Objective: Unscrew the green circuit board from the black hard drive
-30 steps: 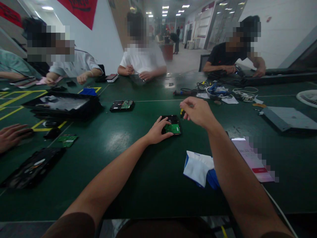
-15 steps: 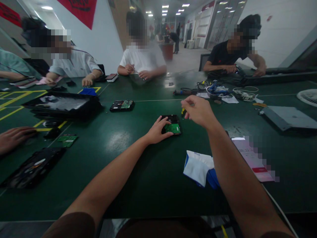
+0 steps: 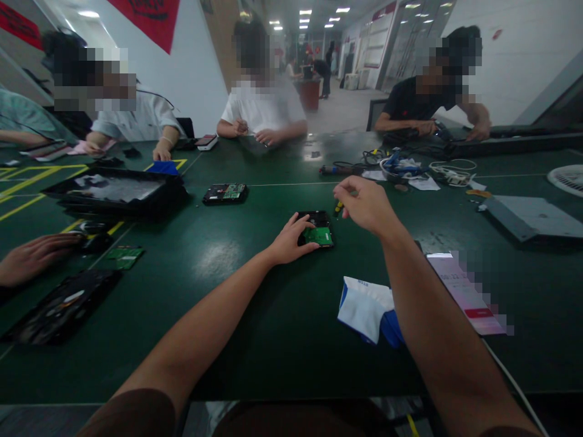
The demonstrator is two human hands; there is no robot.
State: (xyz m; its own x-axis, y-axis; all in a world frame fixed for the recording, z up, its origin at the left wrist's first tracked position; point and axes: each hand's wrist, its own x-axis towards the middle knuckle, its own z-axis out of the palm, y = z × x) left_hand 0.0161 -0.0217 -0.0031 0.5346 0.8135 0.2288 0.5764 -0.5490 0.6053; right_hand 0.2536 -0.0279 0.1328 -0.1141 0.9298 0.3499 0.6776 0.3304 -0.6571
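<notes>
My left hand (image 3: pixel 290 240) lies over the left side of a hard drive (image 3: pixel 321 235) with a green circuit board, its fingers spread and its thumb along the near edge. To the right of the drive, my right hand (image 3: pixel 364 203) is closed in a pinch just above the table. A small screwdriver (image 3: pixel 338 208) with a yellow and black handle shows below its fingertips; the hand hides the rest of it. Nearer to me, a white and blue glove (image 3: pixel 367 306) lies beside my right forearm.
Another hard drive (image 3: pixel 225 193) lies farther left. A black tray-like casing (image 3: pixel 113 191), a loose circuit board (image 3: pixel 125 257) and a dark part (image 3: pixel 61 306) fill the left. A co-worker's hand (image 3: pixel 43 252) reaches in there. Cables (image 3: pixel 401 164), a phone (image 3: pixel 464 291) and a grey metal box (image 3: pixel 535 215) lie right.
The screwdriver handle shows slightly lower under my right fingers. My left hand stays on the hard drive. At the far left, the co-worker's hand has moved a little to the right.
</notes>
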